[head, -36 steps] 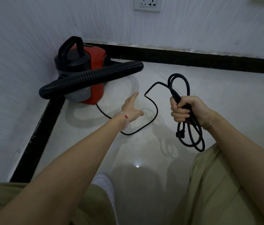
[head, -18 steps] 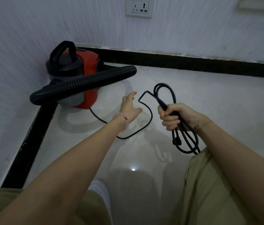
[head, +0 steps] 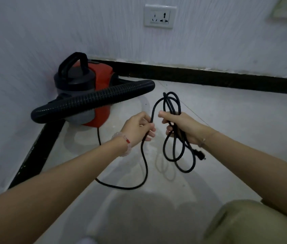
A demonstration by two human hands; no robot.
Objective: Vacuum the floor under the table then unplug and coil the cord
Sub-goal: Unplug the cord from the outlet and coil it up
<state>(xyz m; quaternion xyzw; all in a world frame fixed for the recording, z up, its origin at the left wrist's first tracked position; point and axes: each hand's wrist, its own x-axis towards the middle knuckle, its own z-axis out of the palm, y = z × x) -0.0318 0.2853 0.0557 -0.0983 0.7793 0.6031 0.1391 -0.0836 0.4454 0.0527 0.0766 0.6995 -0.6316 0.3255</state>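
Note:
A red and black canister vacuum (head: pixel 86 88) stands in the corner of the room, its ribbed black hose (head: pixel 93 101) lying across its front. The black power cord (head: pixel 145 166) runs from the vacuum's base over the floor and up to my hands. My right hand (head: pixel 183 127) grips a bundle of several cord loops, which stick up above the fist and hang below it. The plug (head: pixel 200 154) dangles free under that wrist. My left hand (head: pixel 137 127) holds the loose stretch of cord just left of the bundle.
A white wall socket (head: pixel 160 15) with nothing plugged in sits on the far wall above a black skirting board (head: pixel 209 80). A second black skirting (head: pixel 37 152) runs along the left wall. My bent knees in khaki trousers (head: pixel 255 224) fill the bottom of the view over the pale tiled floor.
My left hand was open and reaching toward the cord on the floor; it now holds the cord, lifted up beside the bundle. The plug end has swung out to the right.

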